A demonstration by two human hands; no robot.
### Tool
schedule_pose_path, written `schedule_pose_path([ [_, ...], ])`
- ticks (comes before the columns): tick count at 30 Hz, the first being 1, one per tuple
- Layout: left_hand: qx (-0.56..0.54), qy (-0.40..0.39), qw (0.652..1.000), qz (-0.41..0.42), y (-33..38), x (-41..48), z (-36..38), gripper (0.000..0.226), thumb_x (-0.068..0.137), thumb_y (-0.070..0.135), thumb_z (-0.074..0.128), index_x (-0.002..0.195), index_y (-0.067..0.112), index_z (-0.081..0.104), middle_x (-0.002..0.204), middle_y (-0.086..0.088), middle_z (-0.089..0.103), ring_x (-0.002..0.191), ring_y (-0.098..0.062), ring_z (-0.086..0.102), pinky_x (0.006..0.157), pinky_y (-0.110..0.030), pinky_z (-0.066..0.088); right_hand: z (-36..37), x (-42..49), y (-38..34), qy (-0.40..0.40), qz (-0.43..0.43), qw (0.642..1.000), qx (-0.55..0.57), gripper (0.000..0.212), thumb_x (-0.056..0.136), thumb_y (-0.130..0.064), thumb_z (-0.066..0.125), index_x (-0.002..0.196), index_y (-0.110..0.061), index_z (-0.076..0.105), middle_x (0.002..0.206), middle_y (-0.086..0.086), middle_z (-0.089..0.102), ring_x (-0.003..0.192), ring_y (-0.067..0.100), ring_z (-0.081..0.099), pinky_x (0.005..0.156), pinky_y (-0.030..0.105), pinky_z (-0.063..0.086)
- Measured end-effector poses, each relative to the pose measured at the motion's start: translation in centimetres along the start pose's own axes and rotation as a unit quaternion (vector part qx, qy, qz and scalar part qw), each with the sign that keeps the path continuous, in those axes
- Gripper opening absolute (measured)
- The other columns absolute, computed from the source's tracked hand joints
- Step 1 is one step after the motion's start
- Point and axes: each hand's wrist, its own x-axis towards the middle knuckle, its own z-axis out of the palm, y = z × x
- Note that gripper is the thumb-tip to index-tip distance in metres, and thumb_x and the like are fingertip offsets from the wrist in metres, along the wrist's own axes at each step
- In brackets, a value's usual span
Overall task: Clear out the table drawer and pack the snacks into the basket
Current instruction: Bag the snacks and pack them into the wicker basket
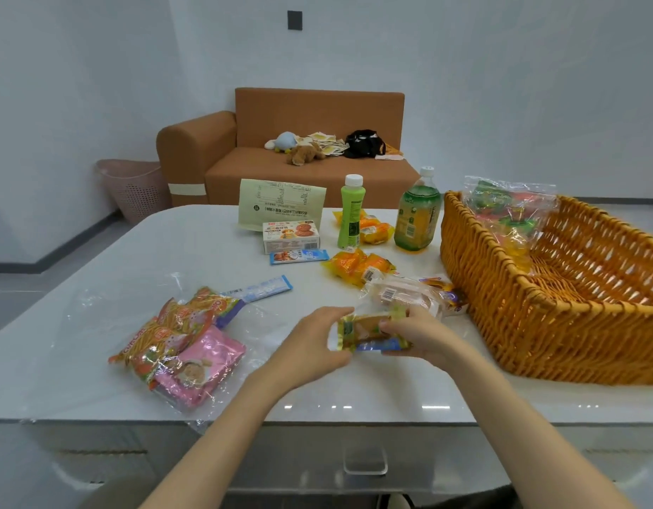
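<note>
One wicker basket [501, 325] is being shown on the right of the white worktop [193, 251], with one bag of sweets [508, 211] lying inside. One clear snack bag [182, 343] is lying at the left, and one slim bottle [352, 218] and one round bottle [416, 218] are standing behind. One small packet [369, 334] is being gripped between the left hand [310, 343] and the right hand [420, 336], near the basket. One orange sofa [310, 170] is standing beyond. The basket's right end is being cut off.

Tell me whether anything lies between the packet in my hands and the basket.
Nothing visible blocks it. The left hand and right hand hold the snack packet just left of the basket; only bare table lies between, and the wrapped bread sits farther back. The basket's wall must be cleared by lifting.
</note>
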Motion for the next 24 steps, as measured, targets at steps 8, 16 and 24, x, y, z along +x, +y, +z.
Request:
schedule_pose_path([
  [8, 0.258, 0.056, 0.954, -0.142, -5.3, -6.0, -4.6, 0.093, 0.080, 0.034, 0.066, 0.153, 0.025, 0.009, 0.158, -0.004, 0.009, 0.147, -0.025, 0.002, 0.118, -0.037, 0.015, 1.5, -4.1, -1.7, -0.096, 0.036, 0.993, 0.067, 0.020, 0.091, 0.000, 0.060, 0.109, 0.004, 0.051, 0.107, 0.021, 0.065, 0.086, 0.024, 0.069, 0.055, 0.028, 0.059],
  [16, 0.162, 0.173, 0.960, -0.150, -5.6, -7.8, -5.7, 0.027, 0.085, 0.022, 0.060, 0.109, 0.018, 0.049, 0.110, 0.004, 0.048, 0.097, -0.016, 0.051, 0.067, -0.027, 0.038, 8.9, -3.7, -1.1, -0.142, 0.016, 0.989, 0.046, 0.025, 0.092, 0.002, 0.057, 0.115, 0.005, 0.050, 0.114, 0.019, 0.063, 0.088, 0.022, 0.068, 0.066, 0.032, 0.061],
  [24, 0.117, 0.222, 0.961, -0.118, -5.1, -8.0, -6.4, 0.012, 0.085, 0.019, 0.057, 0.076, 0.020, 0.048, 0.091, 0.003, 0.059, 0.091, -0.018, 0.056, 0.069, -0.035, 0.045, 14.0, -1.5, 0.8, 0.041, 0.013, 0.986, 0.162, 0.020, 0.089, 0.002, 0.056, 0.108, 0.000, 0.050, 0.111, 0.019, 0.060, 0.098, 0.032, 0.063, 0.081, 0.045, 0.057],
])
